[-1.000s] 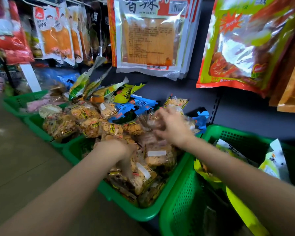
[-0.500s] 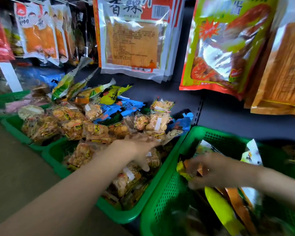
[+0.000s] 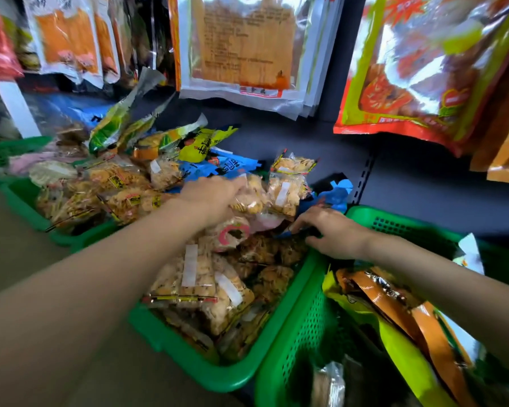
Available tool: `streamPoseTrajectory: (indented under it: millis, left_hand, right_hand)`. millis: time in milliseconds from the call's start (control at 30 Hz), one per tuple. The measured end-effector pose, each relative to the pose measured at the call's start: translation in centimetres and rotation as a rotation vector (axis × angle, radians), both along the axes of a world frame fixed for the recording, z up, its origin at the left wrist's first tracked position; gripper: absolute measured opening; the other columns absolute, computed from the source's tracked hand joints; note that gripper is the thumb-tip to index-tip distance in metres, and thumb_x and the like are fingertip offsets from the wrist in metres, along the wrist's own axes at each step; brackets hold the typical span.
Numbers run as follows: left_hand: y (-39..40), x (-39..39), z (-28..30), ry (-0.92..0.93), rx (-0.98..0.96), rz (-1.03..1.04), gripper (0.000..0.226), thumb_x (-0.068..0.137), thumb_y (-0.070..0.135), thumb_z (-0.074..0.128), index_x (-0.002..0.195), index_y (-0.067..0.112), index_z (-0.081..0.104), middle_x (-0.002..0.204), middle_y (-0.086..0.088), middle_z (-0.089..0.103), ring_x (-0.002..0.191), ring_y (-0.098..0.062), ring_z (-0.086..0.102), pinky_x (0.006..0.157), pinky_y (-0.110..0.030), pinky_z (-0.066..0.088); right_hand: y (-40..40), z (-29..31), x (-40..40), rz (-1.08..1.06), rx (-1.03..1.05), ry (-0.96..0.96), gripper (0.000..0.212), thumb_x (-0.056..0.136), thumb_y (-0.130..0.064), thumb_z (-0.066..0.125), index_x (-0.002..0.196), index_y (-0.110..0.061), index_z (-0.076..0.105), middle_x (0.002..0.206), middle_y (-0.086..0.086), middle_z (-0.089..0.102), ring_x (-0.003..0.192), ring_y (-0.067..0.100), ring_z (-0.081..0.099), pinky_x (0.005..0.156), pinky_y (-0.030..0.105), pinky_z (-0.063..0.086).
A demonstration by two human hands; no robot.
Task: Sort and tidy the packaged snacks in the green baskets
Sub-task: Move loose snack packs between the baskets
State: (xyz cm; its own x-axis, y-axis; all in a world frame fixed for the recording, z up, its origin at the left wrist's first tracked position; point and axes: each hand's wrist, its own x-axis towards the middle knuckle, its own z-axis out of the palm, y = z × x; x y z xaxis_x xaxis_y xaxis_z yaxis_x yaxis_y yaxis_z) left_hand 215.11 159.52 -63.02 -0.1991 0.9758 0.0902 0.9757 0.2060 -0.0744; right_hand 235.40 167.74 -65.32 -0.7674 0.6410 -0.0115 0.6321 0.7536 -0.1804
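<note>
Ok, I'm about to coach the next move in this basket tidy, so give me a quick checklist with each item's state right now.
1. Left hand has a firm hold on a clear biscuit bag: cannot tell, blurred.
2. Right hand has reached the middle basket: ok, over its far right corner.
3. Right hand holds a packet: cannot tell.
4. Middle basket has spare room: not ok, piled above the rim.
5. Orange packets sit inside the right basket: ok.

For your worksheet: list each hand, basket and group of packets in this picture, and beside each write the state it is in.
left hand: holding a clear biscuit bag
right hand: fingers curled onto a blue packet
middle green basket: heaped with biscuit bags
right green basket: holds yellow and orange packets
hanging packets: sealed, hung above the shelf
</note>
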Motion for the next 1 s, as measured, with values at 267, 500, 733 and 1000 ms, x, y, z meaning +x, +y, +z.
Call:
streamPoseTrajectory:
  millis: [267,500,733,1000]
  left_hand:
    - [-0.3,-1.4,0.3,-0.028,0.047,0.084,0.043,0.091,0.027,0.056,0.129,0.027,0.035,0.087,-0.002,0.046,0.082,-0.024,0.050,0.060,-0.033,0.038]
    - [-0.5,-1.7,0.0,0.062,0.065,0.112,0.045,0.094,0.027,0.051,0.134,0.029,0.030,0.111,-0.007,0.056,0.103,-0.031,0.055,0.065,-0.035,0.038]
    - [-1.4,-2.0,0.0,0.003,0.035,0.075,0.046,0.093,0.024,0.050,0.134,0.035,0.033,0.079,0.000,0.044,0.082,-0.024,0.051,0.077,-0.037,0.048]
    - [-2.6,-2.0,0.4,0.042,0.029,0.093,0.049,0.095,0.024,0.046,0.140,0.036,0.029,0.100,-0.006,0.052,0.104,-0.030,0.054,0.073,-0.037,0.045]
  right_hand:
    - [0.0,-0.5,-0.7,0.024,0.200,0.250,0.028,0.085,0.001,0.048,0.102,-0.012,0.065,0.110,0.007,0.053,0.104,0.021,0.052,0.093,0.029,0.041]
    - [-0.4,0.0,-2.7,0.184,0.013,0.019,0.035,0.086,-0.020,0.064,0.121,-0.018,0.059,0.124,0.003,0.059,0.109,0.017,0.055,0.096,0.028,0.043]
    - [-2.1,-2.7,-6.7,0.273,-0.127,-0.513,0.073,0.090,-0.012,0.053,0.148,-0.031,0.014,0.156,0.005,0.014,0.141,0.029,0.018,0.111,0.044,0.029]
    - [-2.4,-2.1,-6.5,0.133,-0.169,-0.149,0.026,0.087,-0.017,0.062,0.112,-0.012,0.065,0.115,-0.006,0.055,0.100,0.021,0.056,0.078,0.029,0.047]
